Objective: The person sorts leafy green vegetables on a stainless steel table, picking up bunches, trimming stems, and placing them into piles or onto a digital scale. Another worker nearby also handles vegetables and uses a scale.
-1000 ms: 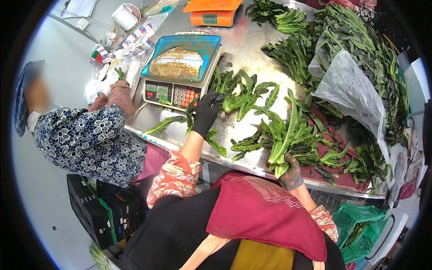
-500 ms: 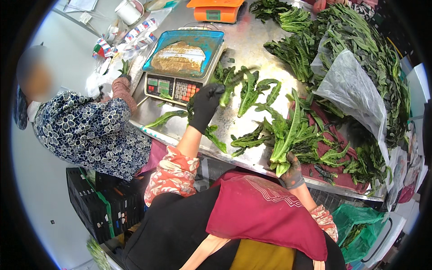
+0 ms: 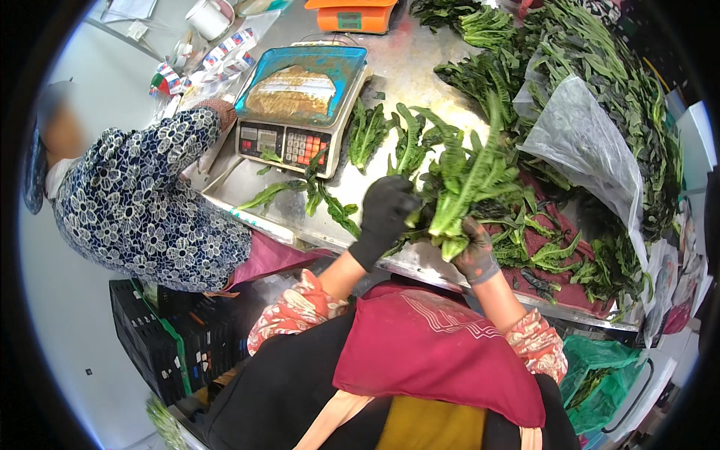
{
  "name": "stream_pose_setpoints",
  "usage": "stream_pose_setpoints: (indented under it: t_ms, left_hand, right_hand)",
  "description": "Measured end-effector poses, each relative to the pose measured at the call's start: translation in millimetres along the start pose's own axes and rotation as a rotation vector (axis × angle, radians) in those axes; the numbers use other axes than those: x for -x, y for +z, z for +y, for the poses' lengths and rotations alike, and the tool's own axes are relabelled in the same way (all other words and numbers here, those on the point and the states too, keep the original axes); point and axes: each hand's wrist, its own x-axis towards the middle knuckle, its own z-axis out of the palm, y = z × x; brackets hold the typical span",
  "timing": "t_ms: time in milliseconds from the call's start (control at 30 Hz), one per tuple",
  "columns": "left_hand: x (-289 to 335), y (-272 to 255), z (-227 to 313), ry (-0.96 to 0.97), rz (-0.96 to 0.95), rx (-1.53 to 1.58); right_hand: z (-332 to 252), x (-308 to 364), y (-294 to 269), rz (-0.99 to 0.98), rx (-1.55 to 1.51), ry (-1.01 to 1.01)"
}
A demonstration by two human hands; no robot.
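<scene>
My right hand (image 3: 478,256), in a dark, soiled glove, grips a bunch of long-leaved lettuce (image 3: 469,184) by its pale stem ends, leaves pointing away from me. Close to the left of those stems is my left hand (image 3: 387,214), in a black glove, slightly blurred. Its fingers are curled, with a bit of green at the fingertips; what they pinch is not clear. Beyond it, separate lettuce pieces (image 3: 367,133) lie on the metal table (image 3: 397,79) beside the weighing scale (image 3: 302,94). More loose leaves (image 3: 311,196) rest in front of the scale.
A big heap of greens (image 3: 600,90), partly under clear plastic (image 3: 581,139), fills the right side above a dark red cloth (image 3: 551,281). An orange scale (image 3: 351,16) stands at the back. At left is a co-worker in a patterned top (image 3: 139,202); black crates (image 3: 165,337) stand below.
My left hand has come back from beside the scale toward the lettuce bunch. My right hand has lifted the bunch slightly leftward. The co-worker's arm has shifted.
</scene>
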Motion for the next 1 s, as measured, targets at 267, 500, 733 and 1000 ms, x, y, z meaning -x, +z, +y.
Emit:
stream_pose_setpoints:
  t_ms: [267, 500, 733, 1000]
  left_hand:
    - [34, 22, 23, -0.191, -0.163, 0.042]
    - [25, 4, 20, -0.391, -0.076, 0.073]
    - [-2, 29, 43, 0.028, -0.304, -0.119]
    - [9, 30, 16, 0.115, -0.477, -0.407]
  right_hand:
    - [-7, -4, -22, 0.122, -0.373, 0.037]
    - [-33, 32, -18, 0.005, -0.269, -0.068]
    - [-48, 50, -25, -0.113, -0.155, -0.202]
    - [-70, 67, -23, -0.287, -0.19, -0.19]
